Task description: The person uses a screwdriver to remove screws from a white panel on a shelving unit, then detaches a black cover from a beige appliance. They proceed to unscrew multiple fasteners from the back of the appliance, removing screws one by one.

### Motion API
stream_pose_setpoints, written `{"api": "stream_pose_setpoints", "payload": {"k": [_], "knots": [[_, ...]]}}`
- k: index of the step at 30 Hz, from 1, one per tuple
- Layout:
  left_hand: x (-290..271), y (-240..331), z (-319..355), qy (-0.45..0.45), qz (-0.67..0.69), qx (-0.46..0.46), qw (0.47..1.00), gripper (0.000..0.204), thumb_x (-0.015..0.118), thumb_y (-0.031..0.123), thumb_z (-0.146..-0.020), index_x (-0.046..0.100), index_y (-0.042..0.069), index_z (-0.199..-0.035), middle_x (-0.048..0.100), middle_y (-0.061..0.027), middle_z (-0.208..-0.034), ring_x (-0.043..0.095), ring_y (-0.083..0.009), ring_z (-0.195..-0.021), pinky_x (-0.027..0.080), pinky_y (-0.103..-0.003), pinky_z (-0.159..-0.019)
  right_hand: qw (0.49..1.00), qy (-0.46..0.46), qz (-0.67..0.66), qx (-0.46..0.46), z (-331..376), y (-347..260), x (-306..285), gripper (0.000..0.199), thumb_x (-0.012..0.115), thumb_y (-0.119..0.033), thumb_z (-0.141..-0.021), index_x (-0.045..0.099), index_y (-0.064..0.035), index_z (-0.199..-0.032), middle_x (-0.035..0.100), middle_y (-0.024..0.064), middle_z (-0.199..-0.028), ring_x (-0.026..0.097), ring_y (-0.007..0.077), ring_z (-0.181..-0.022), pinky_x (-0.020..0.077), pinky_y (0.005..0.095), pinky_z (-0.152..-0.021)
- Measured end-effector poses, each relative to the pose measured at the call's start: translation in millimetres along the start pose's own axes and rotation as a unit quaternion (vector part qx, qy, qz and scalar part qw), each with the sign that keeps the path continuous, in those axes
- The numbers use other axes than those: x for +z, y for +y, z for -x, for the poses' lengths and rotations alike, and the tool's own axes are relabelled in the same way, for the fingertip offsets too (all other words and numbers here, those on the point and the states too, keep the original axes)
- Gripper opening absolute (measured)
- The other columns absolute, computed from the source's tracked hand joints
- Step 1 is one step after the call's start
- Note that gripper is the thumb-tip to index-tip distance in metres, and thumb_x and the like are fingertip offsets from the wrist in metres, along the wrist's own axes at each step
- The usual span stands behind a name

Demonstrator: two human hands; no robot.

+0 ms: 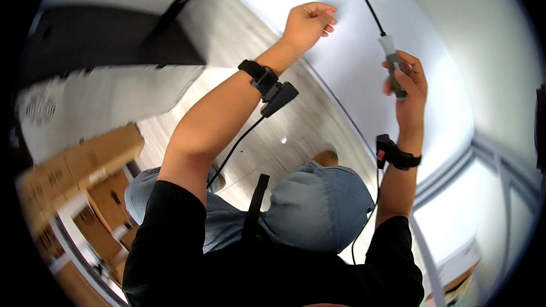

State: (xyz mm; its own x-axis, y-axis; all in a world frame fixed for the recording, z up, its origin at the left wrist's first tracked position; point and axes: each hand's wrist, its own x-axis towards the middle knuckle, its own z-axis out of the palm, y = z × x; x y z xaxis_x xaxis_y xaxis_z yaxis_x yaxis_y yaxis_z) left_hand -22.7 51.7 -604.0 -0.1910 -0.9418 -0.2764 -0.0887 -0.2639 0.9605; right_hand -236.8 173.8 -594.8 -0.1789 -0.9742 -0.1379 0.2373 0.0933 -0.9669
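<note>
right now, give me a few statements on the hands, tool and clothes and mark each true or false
1. The right hand holds a screwdriver. True.
2. The left hand grips a box. False: no object shows in it.
3. The screwdriver's shaft is black. True.
4. The shaft points toward the person's body. False: it points away.
5. A black band wraps the right forearm. True.
6. The jeans are red. False: they are blue.
</note>
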Motion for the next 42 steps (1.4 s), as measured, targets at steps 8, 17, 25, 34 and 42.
{"api": "stream_pose_setpoints", "payload": {"k": [8, 17, 25, 34, 42], "knots": [[-137, 113, 186, 0.068, 0.117, 0.132, 0.982, 0.033, 0.046, 0.018, -0.097, 0.046, -0.005, -0.121, 0.064, -0.0146, -0.098, 0.065, -0.0192, -0.077, 0.053, -0.028, -0.069, 0.969, -0.186, 0.127, -0.102, 88, -131, 156, 0.044, 0.051, -0.014, -0.076, 0.055, -0.0021, -0.118, 0.063, 0.0146, -0.094, 0.056, 0.0126, -0.057, 0.0438, 0.0236, -0.052], [-205, 148, 262, 0.033, 0.259, 0.229, 0.938, 0.038, 0.036, 0.022, -0.101, 0.043, -0.005, -0.126, 0.062, -0.0196, -0.111, 0.067, -0.0247, -0.086, 0.056, -0.03, -0.07, 0.95, -0.289, 0.099, -0.06, 164, -176, 249, 0.039, 0.052, -0.01, -0.087, 0.048, -0.0032, -0.125, 0.061, 0.0157, -0.1, 0.063, 0.017, -0.063, 0.0466, 0.025, -0.054], [-255, 131, 260, 0.011, 0.308, 0.194, 0.931, 0.024, 0.046, 0.016, -0.098, 0.053, -0.001, -0.114, 0.06, -0.0068, -0.081, 0.062, -0.0129, -0.068, 0.054, -0.024, -0.063, 0.969, -0.235, 0.075, -0.001, 214, -145, 330, 0.042, 0.053, -0.016, -0.089, 0.045, -0.0019, -0.128, 0.06, 0.0142, -0.099, 0.057, 0.0116, -0.049, 0.0392, 0.0219, -0.043], [-270, 115, 245, 0.006, 0.253, 0.107, 0.962, 0.024, 0.047, 0.011, -0.096, 0.052, -0.001, -0.116, 0.061, -0.0081, -0.079, 0.061, -0.013, -0.061, 0.054, -0.025, -0.058, 0.985, -0.156, 0.066, -0.006, 226, -95, 348, 0.039, 0.047, -0.016, -0.091, 0.047, -0.0033, -0.127, 0.061, 0.0149, -0.103, 0.051, 0.0107, -0.047, 0.038, 0.0235, -0.045], [-283, 112, 238, -0.009, 0.232, 0.115, 0.966, 0.028, 0.046, 0.011, -0.096, 0.051, -0.001, -0.12, 0.061, -0.008, -0.077, 0.061, -0.0131, -0.06, 0.054, -0.025, -0.057, 0.985, -0.169, 0.041, -0.001, 220, -83, 354, 0.037, 0.045, -0.014, -0.093, 0.045, -0.0036, -0.128, 0.061, 0.0135, -0.103, 0.052, 0.0102, -0.048, 0.0391, 0.0235, -0.046]]}}
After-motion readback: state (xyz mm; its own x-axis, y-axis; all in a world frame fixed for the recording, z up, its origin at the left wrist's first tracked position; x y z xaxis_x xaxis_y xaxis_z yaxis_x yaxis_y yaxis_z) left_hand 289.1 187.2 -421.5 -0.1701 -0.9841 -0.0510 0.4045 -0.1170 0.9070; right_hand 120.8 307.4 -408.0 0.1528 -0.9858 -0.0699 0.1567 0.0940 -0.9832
